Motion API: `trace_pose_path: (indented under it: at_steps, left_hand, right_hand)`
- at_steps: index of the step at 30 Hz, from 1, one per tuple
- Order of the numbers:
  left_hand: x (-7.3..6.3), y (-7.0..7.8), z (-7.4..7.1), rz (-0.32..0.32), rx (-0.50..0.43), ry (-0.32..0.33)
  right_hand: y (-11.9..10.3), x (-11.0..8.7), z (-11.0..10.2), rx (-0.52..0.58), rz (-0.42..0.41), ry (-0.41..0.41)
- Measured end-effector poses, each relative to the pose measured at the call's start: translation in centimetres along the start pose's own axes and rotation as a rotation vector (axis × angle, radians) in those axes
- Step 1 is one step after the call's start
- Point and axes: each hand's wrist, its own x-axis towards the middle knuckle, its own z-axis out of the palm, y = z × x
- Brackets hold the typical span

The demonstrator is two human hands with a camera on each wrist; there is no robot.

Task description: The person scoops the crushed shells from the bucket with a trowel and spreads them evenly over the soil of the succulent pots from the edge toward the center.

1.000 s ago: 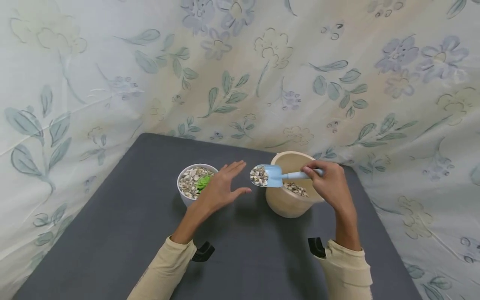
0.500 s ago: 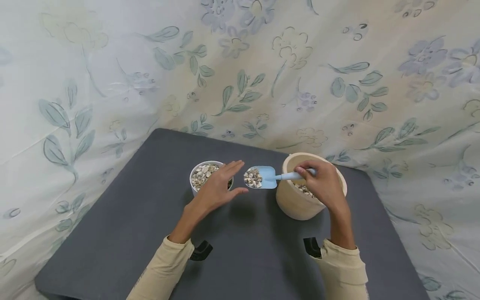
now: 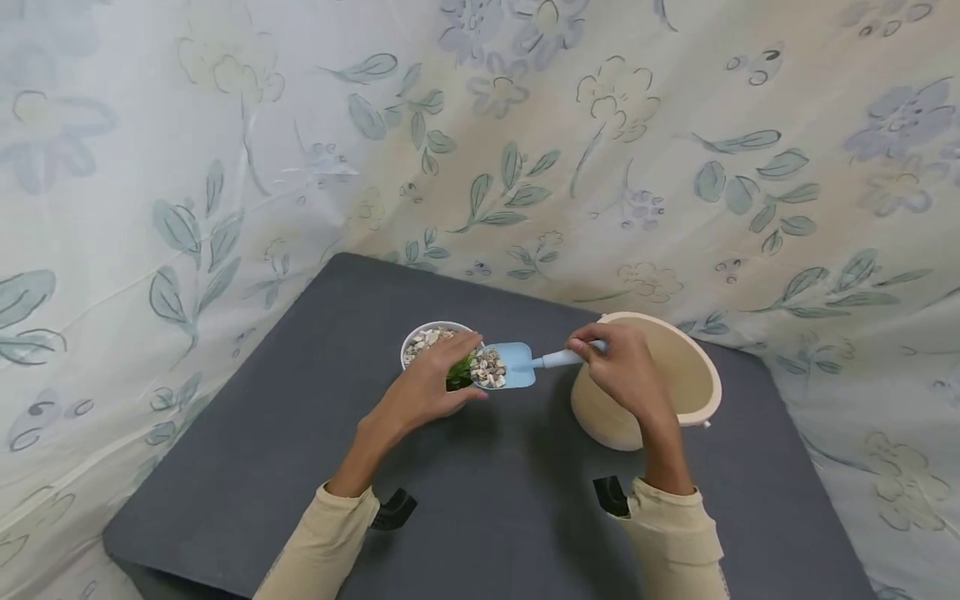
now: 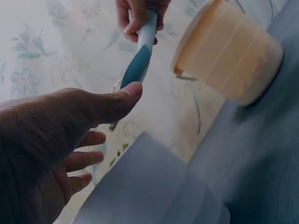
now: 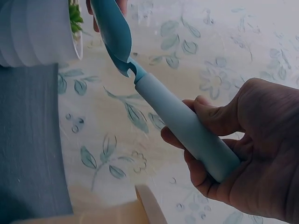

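Observation:
My right hand (image 3: 624, 367) grips the handle of a light blue hand trowel (image 3: 516, 364), fingers and thumb wrapped round it in the right wrist view. Pebbles (image 3: 489, 369) lie on the front of its blade. The blade reaches left, its tip over the near-right rim of a white ribbed pot (image 4: 145, 186). Inside that pot are more pebbles (image 3: 426, 340) and a green succulent (image 3: 457, 372), partly hidden by my left hand (image 3: 423, 382). The left fingers and thumb are spread apart either side of the blade tip, holding nothing.
A beige bucket (image 3: 606, 421) with a thin handle stands on the dark grey table (image 3: 300, 450), right of the pot and partly behind my right forearm. A floral cloth (image 3: 525, 125) hangs behind the table.
My right hand has carried the loaded trowel left, from the bucket to the white pot's rim. The left hand stays spread by the pot. The head view has shifted left.

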Motion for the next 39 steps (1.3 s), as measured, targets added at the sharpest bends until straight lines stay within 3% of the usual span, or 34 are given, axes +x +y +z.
trace_pose_path:
  at_steps: [10, 15, 22, 30, 39]
  left_hand:
    - [-1.2, -1.1, -0.1, -0.027, 0.006, 0.022]
    - [-1.4, -1.4, -0.2, -0.026, 0.026, 0.039]
    - [-1.5, -1.9, -0.3, -0.026, 0.018, 0.053]
    - [-1.7, -2.3, -0.4, 0.005, 0.01, 0.073]
    - [-2.0, -2.6, -0.7, -0.013, 0.019, 0.07]
  right_hand:
    - [-1.3, 0.7, 1.6, -0.011, 0.005, -0.036]
    - [-1.6, 0.9, 2.6, -0.031, -0.024, 0.0]
    - [-1.7, 1.2, 3.9, -0.047, -0.135, 0.068]
    - [-1.0, 1.4, 4.5, -0.044, -0.324, 0.174]
    - [-0.4, 1.3, 4.6, -0.041, -0.431, 0.221]
